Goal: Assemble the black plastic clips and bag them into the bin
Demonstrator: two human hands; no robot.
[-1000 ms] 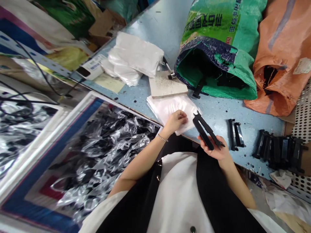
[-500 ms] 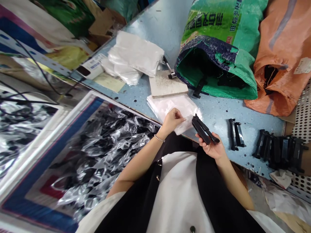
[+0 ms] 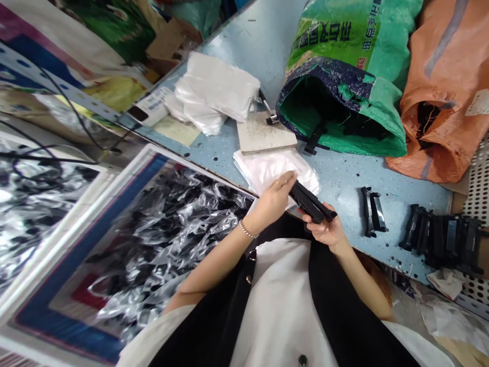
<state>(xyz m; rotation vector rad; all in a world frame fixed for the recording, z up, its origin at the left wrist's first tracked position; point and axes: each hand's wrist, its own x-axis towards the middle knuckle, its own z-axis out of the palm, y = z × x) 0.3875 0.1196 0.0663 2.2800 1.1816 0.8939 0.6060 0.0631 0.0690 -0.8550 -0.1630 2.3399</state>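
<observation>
My right hand (image 3: 324, 229) grips a pair of long black plastic parts (image 3: 309, 201), held slantwise over the table's front edge. My left hand (image 3: 277, 196), with a beaded bracelet at its wrist, is closed at the far end of these parts. Its fingers are pressed together on a thin clear plastic bag, mostly hidden by the hand. Below and beyond both hands lies a stack of clear plastic bags (image 3: 263, 165), weighted by a flat pale board (image 3: 263, 135). Two similar black parts (image 3: 373, 211) lie to the right on the blue table.
Several more black parts (image 3: 443, 234) sit at the right edge. Behind stand an open green sack (image 3: 382, 117) and an orange sack (image 3: 439, 102). More bags (image 3: 219, 86) are piled at the back left. A box-like container (image 3: 91, 219) holds many bagged black parts (image 3: 183, 229).
The black parts have moved left toward my left hand. My left hand has come up to their far end; its fingers were pinching the top bag before.
</observation>
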